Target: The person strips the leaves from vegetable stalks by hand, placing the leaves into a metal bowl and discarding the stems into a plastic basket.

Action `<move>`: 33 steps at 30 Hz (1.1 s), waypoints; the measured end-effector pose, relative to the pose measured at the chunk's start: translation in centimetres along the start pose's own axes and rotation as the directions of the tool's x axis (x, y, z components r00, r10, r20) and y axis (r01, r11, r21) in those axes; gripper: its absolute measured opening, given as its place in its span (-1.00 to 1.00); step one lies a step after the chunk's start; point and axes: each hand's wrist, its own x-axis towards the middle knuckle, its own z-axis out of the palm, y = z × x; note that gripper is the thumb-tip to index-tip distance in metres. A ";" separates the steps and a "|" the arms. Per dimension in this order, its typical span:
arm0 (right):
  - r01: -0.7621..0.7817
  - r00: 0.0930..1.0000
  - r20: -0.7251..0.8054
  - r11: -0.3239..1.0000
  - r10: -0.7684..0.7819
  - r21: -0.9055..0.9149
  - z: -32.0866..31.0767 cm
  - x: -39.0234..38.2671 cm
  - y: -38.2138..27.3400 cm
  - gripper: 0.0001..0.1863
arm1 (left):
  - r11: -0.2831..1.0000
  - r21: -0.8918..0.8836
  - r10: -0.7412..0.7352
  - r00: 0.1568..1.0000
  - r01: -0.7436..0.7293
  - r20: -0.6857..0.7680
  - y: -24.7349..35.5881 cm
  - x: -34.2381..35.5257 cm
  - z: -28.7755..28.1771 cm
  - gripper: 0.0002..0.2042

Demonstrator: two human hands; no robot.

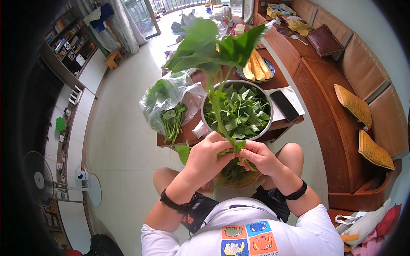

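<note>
A leafy green stalk (215, 51) stands upright in front of me, big leaves at its top. My left hand (209, 155) grips the lower stem. My right hand (259, 156) pinches the stem's base and a small leaf right beside it. Just beyond my hands a metal bowl (205, 106) full of picked green leaves sits on a wooden table (273, 81). Below my hands, between my knees, a brown basket (247, 181) holds green scraps.
A clear plastic bag of greens (166, 104) lies on the table's left end. A black phone (284, 106) on white paper and a plate of yellow slices (256, 68) lie further along. A wooden bench with cushions (354, 104) runs on the right. A fan (40, 179) stands left.
</note>
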 end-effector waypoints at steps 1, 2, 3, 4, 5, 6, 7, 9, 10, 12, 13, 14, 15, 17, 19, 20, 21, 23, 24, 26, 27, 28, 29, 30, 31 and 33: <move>-0.007 1.000 0.014 1.000 0.007 -0.001 0.0 0.0 -0.1 -0.78 | 0.999 -0.051 0.010 1.000 -0.010 0.010 -0.1 -0.1 -0.1 -0.83; -0.007 1.000 0.014 1.000 0.007 0.000 0.0 -0.1 -0.2 -0.78 | 0.995 -0.103 0.021 1.000 -0.019 0.020 -0.2 -0.1 -0.2 -0.83; 0.016 1.000 0.009 1.000 -0.016 0.007 0.1 0.0 -0.3 -0.78 | 0.995 -0.102 0.021 1.000 -0.018 0.020 -0.4 -0.1 -0.2 -0.83; 0.039 0.999 0.004 0.999 -0.039 0.015 0.2 0.0 -0.4 -0.77 | 0.988 -0.154 0.007 1.000 -0.006 0.005 -0.6 -0.2 -0.2 -0.84; 0.039 0.999 0.006 0.999 -0.039 0.015 0.4 0.0 -0.5 -0.77 | 0.979 -0.206 -0.007 1.000 0.005 -0.010 -0.8 -0.2 -0.2 -0.85; 0.032 0.999 -0.012 0.999 -0.032 0.012 0.6 0.0 -0.5 -0.78 | 0.979 -0.206 -0.007 1.000 0.005 -0.010 -0.7 -0.1 -0.2 -0.85; 0.025 0.999 -0.030 1.000 -0.024 0.009 0.6 0.0 -0.5 -0.79 | 0.986 -0.164 -0.012 1.000 0.013 0.007 -0.5 0.0 -0.3 -0.85; 0.036 0.999 -0.027 0.999 -0.035 0.010 0.5 0.1 -0.3 -0.79 | 0.992 -0.121 -0.017 1.000 0.020 0.023 -0.4 0.1 -0.4 -0.85; 0.047 0.999 -0.024 0.999 -0.046 0.011 0.5 0.1 -0.2 -0.80 | 0.992 -0.122 -0.022 0.999 0.027 0.038 -0.4 0.2 -0.4 -0.85; 0.036 0.999 -0.020 0.999 -0.035 0.016 0.7 0.1 -0.3 -0.80 | 0.992 -0.122 -0.028 0.998 0.034 0.054 -0.4 0.2 -0.5 -0.86; 0.025 1.000 -0.015 0.999 -0.024 0.021 0.8 0.1 -0.4 -0.80 | 0.994 -0.106 -0.022 0.998 0.028 0.052 -0.3 0.1 -0.5 -0.86; 0.025 1.000 -0.015 0.999 -0.024 0.021 0.9 0.1 -0.3 -0.80 | 0.996 -0.090 -0.017 0.999 0.021 0.051 -0.2 0.1 -0.5 -0.86; 0.021 1.000 -0.012 1.000 -0.020 0.024 0.8 0.1 -0.3 -0.81 | 0.996 -0.089 -0.017 0.999 0.022 0.051 -0.2 0.0 -0.5 -0.86; 0.016 1.000 -0.008 1.000 -0.016 0.027 0.8 0.1 -0.2 -0.81 | 0.998 -0.021 -0.056 0.994 0.058 0.090 0.0 0.0 -0.5 -0.87; 0.019 1.000 -0.016 1.000 -0.018 0.018 0.8 0.0 -0.1 -0.81 | 0.998 -0.017 -0.053 0.995 0.054 0.086 0.2 0.0 -0.5 -0.87; 0.018 1.000 -0.017 1.000 -0.018 0.018 0.8 0.0 -0.1 -0.81 | 0.999 -0.013 -0.050 0.995 0.051 0.083 0.3 0.0 -0.5 -0.87; 0.015 1.000 -0.015 1.000 -0.015 0.020 0.8 0.0 -0.1 -0.81 | 0.999 -0.012 -0.050 0.995 0.052 0.083 0.2 0.0 -0.3 -0.87; 0.011 1.000 -0.014 1.000 -0.010 0.023 0.7 0.1 0.0 -0.80 | 0.996 -0.080 -0.031 0.999 0.033 0.029 -0.2 -0.1 0.1 -0.88; 0.005 1.000 0.008 1.000 -0.005 0.022 0.5 0.0 0.0 -0.79 | 0.996 -0.079 -0.030 0.999 0.032 0.028 -0.2 -0.2 0.2 -0.88; -0.001 1.000 0.029 1.000 0.000 0.021 0.4 -0.1 0.0 -0.77 | 0.979 -0.192 -0.078 0.997 0.074 -0.012 -0.1 -0.3 0.5 -0.89; 0.006 1.000 0.027 1.000 -0.006 0.013 0.4 -0.1 0.0 -0.76 | 0.979 -0.192 -0.079 0.997 0.075 -0.012 -0.3 -0.4 0.7 -0.89; 0.012 1.000 0.026 1.000 -0.013 0.005 0.4 0.0 0.0 -0.76 | 0.971 -0.221 -0.097 0.995 0.087 -0.037 -0.4 -0.5 1.0 -0.90; 0.012 1.000 0.026 1.000 -0.012 0.005 0.5 0.0 0.0 -0.76 | 0.963 -0.249 -0.116 0.991 0.098 -0.061 -0.5 -0.6 1.3 -0.90; 0.030 1.000 0.001 1.000 -0.030 0.005 0.7 0.1 0.1 -0.78 | 0.963 -0.250 -0.117 0.991 0.098 -0.062 -0.5 -0.7 1.5 -0.90; 0.047 0.999 -0.024 0.999 -0.047 0.005 0.8 0.1 0.1 -0.79 | 0.953 -0.280 -0.139 0.987 0.111 -0.079 -0.5 -0.8 1.7 -0.90; 0.043 0.999 -0.026 0.999 -0.043 0.008 0.6 0.1 0.2 -0.79 | 0.942 -0.311 -0.160 0.982 0.123 -0.097 -0.6 -1.0 2.1 -0.90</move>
